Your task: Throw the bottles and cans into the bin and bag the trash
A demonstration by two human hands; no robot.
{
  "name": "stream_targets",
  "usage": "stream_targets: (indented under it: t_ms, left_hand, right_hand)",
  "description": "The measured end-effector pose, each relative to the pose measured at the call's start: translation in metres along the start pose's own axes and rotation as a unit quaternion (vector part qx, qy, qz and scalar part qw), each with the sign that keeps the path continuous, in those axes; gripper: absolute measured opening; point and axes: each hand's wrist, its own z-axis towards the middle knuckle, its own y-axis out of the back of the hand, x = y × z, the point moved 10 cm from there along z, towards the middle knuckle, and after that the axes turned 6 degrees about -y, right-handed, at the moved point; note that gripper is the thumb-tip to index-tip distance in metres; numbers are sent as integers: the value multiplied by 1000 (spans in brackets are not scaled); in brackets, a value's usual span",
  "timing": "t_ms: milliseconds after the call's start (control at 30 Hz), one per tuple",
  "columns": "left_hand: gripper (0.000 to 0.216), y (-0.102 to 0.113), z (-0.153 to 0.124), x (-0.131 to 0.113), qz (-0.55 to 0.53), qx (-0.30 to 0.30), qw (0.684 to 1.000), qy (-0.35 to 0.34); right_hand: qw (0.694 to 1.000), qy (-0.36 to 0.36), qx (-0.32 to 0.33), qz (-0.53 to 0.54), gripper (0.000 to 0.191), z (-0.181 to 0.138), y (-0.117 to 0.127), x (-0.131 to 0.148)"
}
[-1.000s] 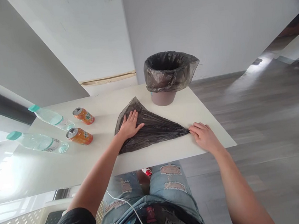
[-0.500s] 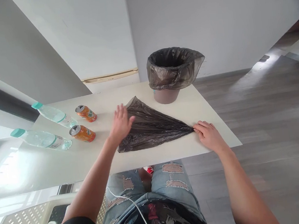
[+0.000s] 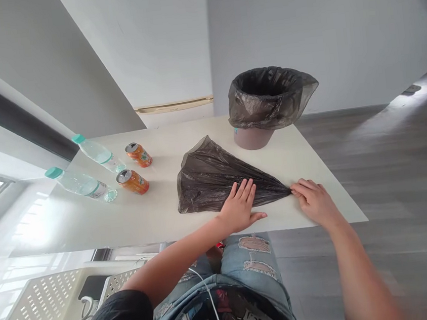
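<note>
A dark, see-through plastic bag [image 3: 211, 178] lies flat on the white table [image 3: 158, 216], fanned wide at the left and gathered to a point at the right. My left hand [image 3: 240, 208] rests flat and open on the bag's near edge, close to the point. My right hand [image 3: 314, 200] has its fingers curled and pinched on the bag's gathered tip at the table's right side.
A small brown bin [image 3: 254, 136] lined with a dark bag [image 3: 270, 95] stands at the table's far right. Two water bottles [image 3: 80, 183] [image 3: 97, 153] and two orange cans [image 3: 133, 181] [image 3: 138, 154] lie at the left. A white perforated chair [image 3: 35, 316] is at lower left.
My left hand lifted off the bag's wide left part and came down flat near the gathered tip. My right hand kept hold of the tip. The view shifted left.
</note>
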Motion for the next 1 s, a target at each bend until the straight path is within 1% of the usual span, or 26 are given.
stream_targets:
  t_ms: [67,133,267,400,467,533,567,600,633,667,733,767,800,833,867,900,933,967,1000]
  left_hand:
    - [99,2,-16,17,-10,3,1000,20]
    - [97,5,-39,39,-19,6,998,54]
    - [90,16,-98,87,-24,-14,991,130]
    - [87,20,-156,124,-6,-42,979,200]
    - [88,20,-177,139,5,-52,970,238]
    - [90,27,-184,154,15,-66,958,278]
    - [90,33,-181,158,18,-77,953,292]
    - [90,41,-171,159,20,-89,951,296]
    - [89,51,-156,156,19,-101,952,288]
    - [86,60,-133,148,14,-111,958,265]
    - [83,71,-75,118,-7,-112,978,177]
    - [81,71,-43,96,-21,-99,988,112]
    - [80,68,-12,69,-33,-80,996,35]
    - [80,63,16,42,-39,-62,996,-44]
    - [79,56,39,19,-41,-51,992,-107]
    - [79,49,58,3,-40,-46,988,-143]
    - [79,39,75,-7,-41,-36,985,-162]
    - [81,27,89,-12,-41,-20,984,-173]
    - [82,14,99,-12,-44,0,984,-175]
  right_hand:
    - [1000,-1,-3,5,23,0,0,-1]
    - [1000,-3,-6,8,23,0,1,-2]
    - [1000,-3,-7,5,24,0,1,-1]
    - [1000,-4,-6,11,24,0,0,-1]
    - [1000,-5,-7,15,23,0,1,-1]
    - [1000,-8,-6,18,22,1,0,-2]
    - [1000,-9,-4,20,22,1,0,-2]
    - [1000,-10,-1,22,22,1,0,-2]
    - [1000,-11,3,25,22,1,-1,-3]
    - [1000,-12,6,27,22,2,-1,-3]
    - [999,-13,8,29,22,2,-1,-2]
    - [1000,-13,7,28,22,3,0,-2]
    - [1000,-12,5,24,22,3,1,-1]
    - [1000,-11,4,20,21,3,1,-1]
    - [1000,-9,4,16,21,3,1,0]
    - [1000,-7,4,13,21,3,2,1]
    - [1000,-4,4,12,21,3,2,2]
    - [1000,-2,3,10,21,2,3,3]
    - [1000,0,2,10,21,2,3,4]
